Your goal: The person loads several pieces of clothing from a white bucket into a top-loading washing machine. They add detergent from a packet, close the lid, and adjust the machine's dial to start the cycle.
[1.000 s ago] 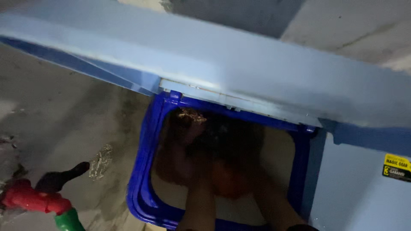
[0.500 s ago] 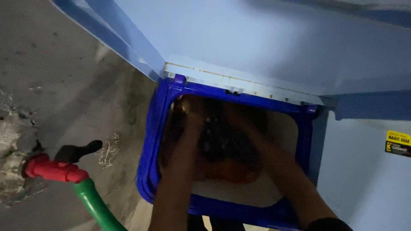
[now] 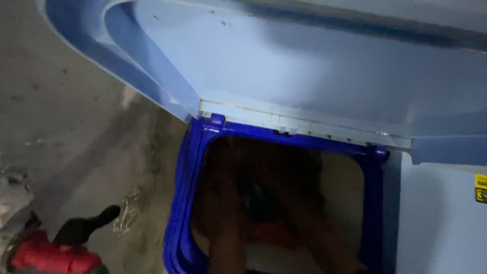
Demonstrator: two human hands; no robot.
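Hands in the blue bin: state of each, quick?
Left hand: inside the blue bin, blurred; grip cannot be told.
Right hand: inside too, blurred; cannot be told.

Dim light; rough grey concrete floor [image 3: 76, 127], stained and patchy, fills the left side. Low at the left edge, a red tap [image 3: 53, 258] with a black handle [image 3: 83, 227] stands by a crumbled, pale patch of concrete [image 3: 12, 185]. At the right edge, a pale blue panel [image 3: 441, 218] carrying a small yellow sticker [image 3: 481, 187].
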